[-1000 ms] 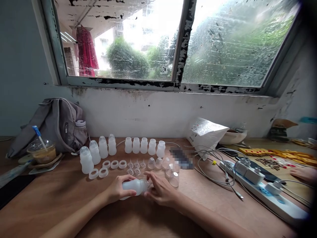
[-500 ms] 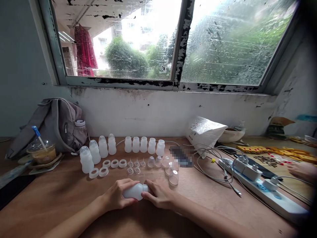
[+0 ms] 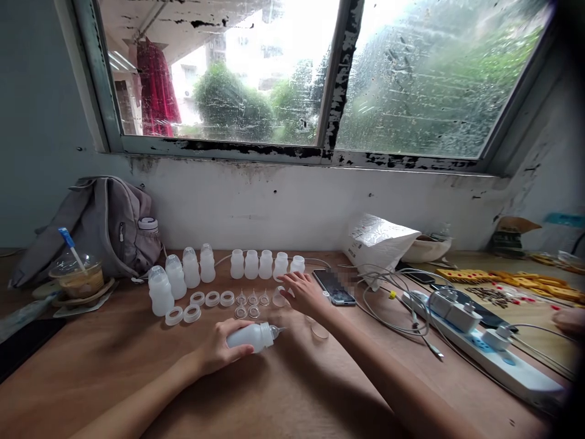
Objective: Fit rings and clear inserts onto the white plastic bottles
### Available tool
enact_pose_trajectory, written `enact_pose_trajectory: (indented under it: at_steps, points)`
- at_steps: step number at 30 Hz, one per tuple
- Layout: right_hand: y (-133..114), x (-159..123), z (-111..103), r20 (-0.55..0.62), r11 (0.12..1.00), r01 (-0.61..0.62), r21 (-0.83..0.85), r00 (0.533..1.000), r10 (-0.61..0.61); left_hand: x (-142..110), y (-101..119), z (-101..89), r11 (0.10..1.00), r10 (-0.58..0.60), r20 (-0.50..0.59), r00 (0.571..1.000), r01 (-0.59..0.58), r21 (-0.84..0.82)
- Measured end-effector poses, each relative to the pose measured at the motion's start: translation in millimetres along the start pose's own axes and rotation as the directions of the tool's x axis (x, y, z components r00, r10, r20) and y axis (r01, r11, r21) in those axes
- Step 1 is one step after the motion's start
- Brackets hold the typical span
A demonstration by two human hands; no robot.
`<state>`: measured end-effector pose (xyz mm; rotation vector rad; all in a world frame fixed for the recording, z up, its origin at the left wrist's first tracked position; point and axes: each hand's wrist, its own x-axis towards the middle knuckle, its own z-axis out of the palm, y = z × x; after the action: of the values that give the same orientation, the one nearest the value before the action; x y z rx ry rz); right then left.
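Held milky bottle (image 3: 249, 339) in left hand (image 3: 226, 350), with teat (image 3: 275, 331) exposed

Gripped bottle round body, thumb along near side, fingers partly hidden toward far side. Held near middle of scene, tipped almost level, teat end to right; could not tell contact with surface (image 3: 256, 396). Reached far and right with right hand (image 3: 304, 296), fingers loosely spread over clear cap (image 3: 278, 298); saw nothing grasped, could not tell touch from hover.

Judged light, probably thin-walled plastic; made out no contents. Expected fairly stiff walls with slight give under hard squeeze, low risk of breakage. Guessed smooth and a bit slippery, likely to roll if laid down on its side. Favoured broad body for hold, thumb opposed to fingers. Rated collar (image 3: 265, 335) firm, suitable for steadying. Advised keeping off teat: probably soft, easily bent. Rated cap light and stiff, easily knocked over; best taken by side wall with gentle pinch.

Looked cloudy white, semi-translucent, round-bodied, with pale collar and clear teat narrowing to thin tip. Resembled open bottles (image 3: 251, 265) in far middle row and capped bottles (image 3: 161, 292) at far left. Noted rings (image 3: 212, 304) and loose teats (image 3: 253, 312) between held bottle and far row.
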<state>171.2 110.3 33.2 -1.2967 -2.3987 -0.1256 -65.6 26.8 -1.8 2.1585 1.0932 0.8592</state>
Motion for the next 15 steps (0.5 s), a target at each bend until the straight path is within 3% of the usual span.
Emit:
enact_pose_trajectory:
  at_steps: [4, 8, 10, 12, 15]
  points:
    - [16.7, -0.3, 16.2, 0.073, 0.989, 0.074, -0.125, 0.995, -0.065, 0.2, 2.0, -4.9, 0.999, -0.036, -0.010, 0.999, 0.036, 0.001]
    - [16.1, -6.4, 19.0, -0.033, 0.996, 0.053, -0.078, 0.998, -0.056, 0.3, 6.8, -7.6, 0.995, -0.054, 0.029, 0.998, 0.056, -0.077]
    - [13.9, -6.9, 9.7, -0.132, 0.998, 0.042, 0.038, 0.991, -0.037, 1.0, 6.2, -7.8, 0.989, -0.090, -0.001, 0.996, 0.090, -0.118]
    - [11.8, -6.5, -2.6, -0.181, 0.965, 0.026, 0.261, 0.983, 0.023, 2.1, 3.4, -8.2, 0.976, -0.154, -0.085, 0.984, 0.139, -0.166]
    - [8.0, -6.5, -16.9, -0.034, 0.762, -0.039, 0.647, 0.996, 0.080, 3.8, -0.6, -10.4, 0.944, -0.241, -0.173, 0.955, 0.189, -0.271]
